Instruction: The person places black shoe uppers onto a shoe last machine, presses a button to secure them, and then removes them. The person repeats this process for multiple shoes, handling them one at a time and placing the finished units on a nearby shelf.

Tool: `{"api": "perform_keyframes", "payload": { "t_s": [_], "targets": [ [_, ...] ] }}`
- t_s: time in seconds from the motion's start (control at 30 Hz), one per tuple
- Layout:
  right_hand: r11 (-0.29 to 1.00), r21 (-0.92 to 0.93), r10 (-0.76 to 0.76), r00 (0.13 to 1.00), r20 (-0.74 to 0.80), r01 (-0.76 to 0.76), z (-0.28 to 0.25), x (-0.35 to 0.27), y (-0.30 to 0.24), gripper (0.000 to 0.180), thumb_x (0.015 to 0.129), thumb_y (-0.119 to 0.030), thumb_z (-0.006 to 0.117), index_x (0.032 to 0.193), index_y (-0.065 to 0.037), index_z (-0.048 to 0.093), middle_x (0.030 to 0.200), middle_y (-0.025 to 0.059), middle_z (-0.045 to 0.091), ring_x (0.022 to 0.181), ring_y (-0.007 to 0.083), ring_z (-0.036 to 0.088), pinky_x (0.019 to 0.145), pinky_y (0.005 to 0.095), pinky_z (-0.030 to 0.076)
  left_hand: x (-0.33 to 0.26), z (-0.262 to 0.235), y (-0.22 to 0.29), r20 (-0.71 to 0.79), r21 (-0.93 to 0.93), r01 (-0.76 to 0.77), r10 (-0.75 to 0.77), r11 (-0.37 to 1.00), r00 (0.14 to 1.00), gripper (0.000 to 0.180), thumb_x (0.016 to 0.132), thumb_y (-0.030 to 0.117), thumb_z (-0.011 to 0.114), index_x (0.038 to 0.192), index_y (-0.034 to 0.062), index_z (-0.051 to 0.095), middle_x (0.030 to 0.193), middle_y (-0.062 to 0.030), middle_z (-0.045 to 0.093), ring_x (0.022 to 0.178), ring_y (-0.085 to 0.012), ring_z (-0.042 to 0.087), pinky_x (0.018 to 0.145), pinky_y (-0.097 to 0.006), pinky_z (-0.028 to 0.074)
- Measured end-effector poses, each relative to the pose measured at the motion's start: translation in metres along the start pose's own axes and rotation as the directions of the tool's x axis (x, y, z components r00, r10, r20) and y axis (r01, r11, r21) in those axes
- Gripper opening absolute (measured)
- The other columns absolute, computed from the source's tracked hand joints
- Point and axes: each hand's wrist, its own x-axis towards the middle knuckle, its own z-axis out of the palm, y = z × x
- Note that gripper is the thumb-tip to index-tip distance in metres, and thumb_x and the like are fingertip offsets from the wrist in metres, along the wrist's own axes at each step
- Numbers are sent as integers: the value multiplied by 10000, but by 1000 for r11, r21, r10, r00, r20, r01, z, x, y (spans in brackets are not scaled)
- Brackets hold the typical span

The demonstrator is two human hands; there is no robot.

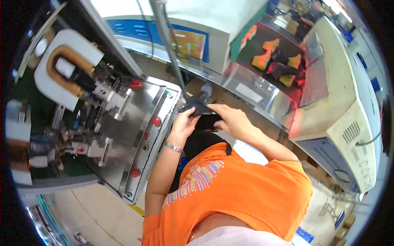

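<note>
In front of my orange shirt, a black, soft piece that looks like a shoe upper [199, 107] is held up between both hands. My left hand [185, 124] pinches its lower left edge, thumb on top. At the opposite edge my right hand [234, 121] has its fingertips closed on the material, the thumb lower down. A greyish, see-through-looking part [205, 92] sticks up behind the upper; blur hides what it is. Closest to my left hand is the metal control panel [143, 135] of a machine, with red and green buttons.
The machine's clamps and padded moulds [67, 67] fill the left. At the upper right, several yellow and dark shoe pieces [262, 60] lie under red light on a conveyor beside a large beige housing [344, 110]. A metal post [170, 49] rises beyond my hands. Another person [314, 14] is far off.
</note>
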Motion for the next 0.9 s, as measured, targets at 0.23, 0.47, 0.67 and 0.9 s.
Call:
{"api": "perform_keyframes", "payload": {
  "t_s": [0.23, 0.47, 0.67, 0.9],
  "targets": [
    [954, 130, 248, 956, 158, -269, -52, -11, 79, 503, 730, -161, 628, 1203, -79, 480, 1048, 207, 572, 948, 338, 569, 801, 366, 461, 46, 55, -39, 75, 159, 215, -229, 964, 970, 106, 838, 53, 544, 931, 4, 564, 941, -73, 610, 794, -176, 612, 677, -255, 532],
    [-155, 968, -136, 975, 176, -196, 18, -51, 213, 1002, 733, -631, 542, 1402, -62, 59, 1426, 163, 187, 1278, 279, 273, 1016, 400, 257, 60, 128, -21, 217, 670, -11, -182, 743, 959, 331, 834, 45, 552, 1143, 72, 435, 979, -51, 580, 776, -151, 612, 619, -275, 552],
    [-35, 979, 505, 849, -155, 200, 66, -23, 216, 970, 717, -376, 684, 1394, -27, 82, 1417, 141, 203, 1306, 237, 200, 1051, 344, 163, 100, 154, -65, 221, 908, -39, -398, 418, 890, 372, 848, 54, 533, 1194, 42, 398, 997, -66, 578, 835, -155, 602, 641, -299, 555],
    [38, 920, 775, 570, -273, 390, 52, -6, 290, 995, 640, -114, 733, 1383, 5, 82, 1379, 146, 263, 1239, 220, 316, 1008, 299, 268, 144, 226, -9, 744, 565, -562, 79, -604, 664, 388, 778, 126, 616, 1138, 9, 532, 1113, -143, 571, 1033, -259, 540, 909, -346, 393]
  ]
}}
